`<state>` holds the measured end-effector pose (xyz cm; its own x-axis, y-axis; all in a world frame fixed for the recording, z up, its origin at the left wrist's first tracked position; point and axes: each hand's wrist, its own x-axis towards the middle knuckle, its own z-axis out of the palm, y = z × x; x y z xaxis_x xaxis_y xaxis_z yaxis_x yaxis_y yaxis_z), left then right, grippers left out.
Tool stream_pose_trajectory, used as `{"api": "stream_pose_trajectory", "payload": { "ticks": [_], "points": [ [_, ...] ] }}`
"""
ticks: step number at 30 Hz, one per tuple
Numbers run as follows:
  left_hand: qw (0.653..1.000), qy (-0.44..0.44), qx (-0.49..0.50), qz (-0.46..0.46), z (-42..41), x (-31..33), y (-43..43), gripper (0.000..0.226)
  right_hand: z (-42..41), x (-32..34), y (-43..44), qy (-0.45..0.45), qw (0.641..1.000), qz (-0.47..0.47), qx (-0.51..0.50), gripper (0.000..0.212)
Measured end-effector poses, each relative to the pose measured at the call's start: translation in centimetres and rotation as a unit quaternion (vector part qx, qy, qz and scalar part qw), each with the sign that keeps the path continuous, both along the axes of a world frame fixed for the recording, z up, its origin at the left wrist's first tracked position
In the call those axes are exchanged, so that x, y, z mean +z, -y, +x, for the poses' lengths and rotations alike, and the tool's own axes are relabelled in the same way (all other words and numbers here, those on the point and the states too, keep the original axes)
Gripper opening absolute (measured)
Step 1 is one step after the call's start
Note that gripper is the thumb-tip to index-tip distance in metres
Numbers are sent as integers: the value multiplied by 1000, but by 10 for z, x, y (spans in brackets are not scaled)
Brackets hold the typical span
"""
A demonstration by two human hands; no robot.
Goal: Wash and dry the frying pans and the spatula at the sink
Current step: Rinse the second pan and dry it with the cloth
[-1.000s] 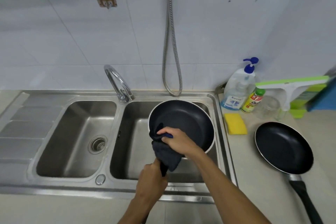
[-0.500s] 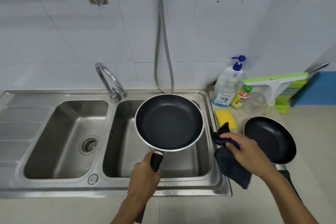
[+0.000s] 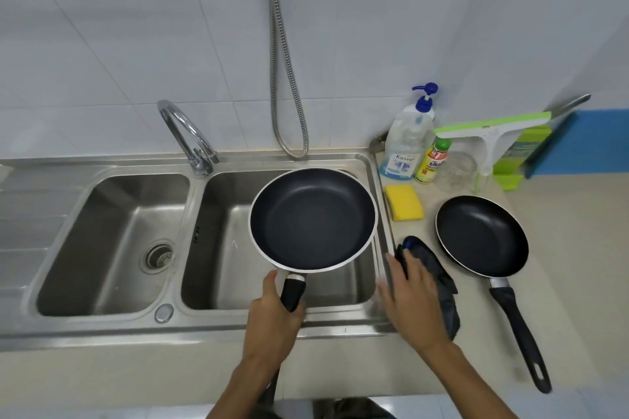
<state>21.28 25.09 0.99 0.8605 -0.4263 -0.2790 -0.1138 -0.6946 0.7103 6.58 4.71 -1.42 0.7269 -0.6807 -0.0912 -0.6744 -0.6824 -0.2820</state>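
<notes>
My left hand [image 3: 272,320] grips the black handle of a dark non-stick frying pan [image 3: 313,221], holding it level over the right basin of the steel sink [image 3: 340,320]. My right hand [image 3: 413,299] lies with straight, spread fingers on a dark cloth [image 3: 444,299] on the counter just right of the sink rim. A second dark frying pan [image 3: 481,235] sits on the counter right of the cloth, its handle pointing toward me. No spatula is in view.
A yellow sponge [image 3: 403,202] lies by the sink's right rim. Behind it stand a soap pump bottle [image 3: 406,143], a small yellow bottle [image 3: 434,160], a glass jar [image 3: 456,168] and a green squeegee [image 3: 490,133]. The faucet [image 3: 185,133] stands between the basins; a metal hose [image 3: 286,78] hangs on the wall.
My right hand carried the cloth out of the pan to the counter right of the sink and laid it down, fingers now straight. The left hand leveled the pan over the basin.
</notes>
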Motion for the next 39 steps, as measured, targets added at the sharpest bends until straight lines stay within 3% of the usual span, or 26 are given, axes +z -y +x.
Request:
{"api": "stream_pose_trajectory", "payload": {
  "ticks": [3, 6, 11, 14, 16, 22, 29, 34, 39],
  "points": [
    [999, -16, 41, -24, -11, -4, 5, 69, 10, 34, -51, 107, 969, 221, 28, 47],
    [994, -32, 79, -73, -23, -2, 12, 47, 14, 57, -98, 97, 869, 484, -27, 45],
    [976, -66, 131, -164, -47, 7, 16, 25, 1, 60, -137, 143, 767, 614, -122, 43],
    [966, -63, 163, -190, -63, 12, 14, 25, -11, 66, -149, 190, 742, 627, -140, 40],
    [963, -49, 168, -203, -71, 17, 10, 24, -20, 69, -154, 197, 745, 624, -133, 39],
    [959, -13, 138, -246, -102, 36, 0, 22, -53, 87, -176, 220, 808, 538, -96, 41],
    [957, -40, 103, -269, -155, 56, -7, 18, -100, 101, -200, 285, 785, 531, -139, 32],
    [959, -43, 74, -269, -199, 60, 9, 15, -144, 104, -186, 301, 791, 510, -155, 37],
    [958, -58, 36, -279, -240, 64, 49, 10, -185, 100, -148, 311, 798, 488, -166, 29]
  ]
}}
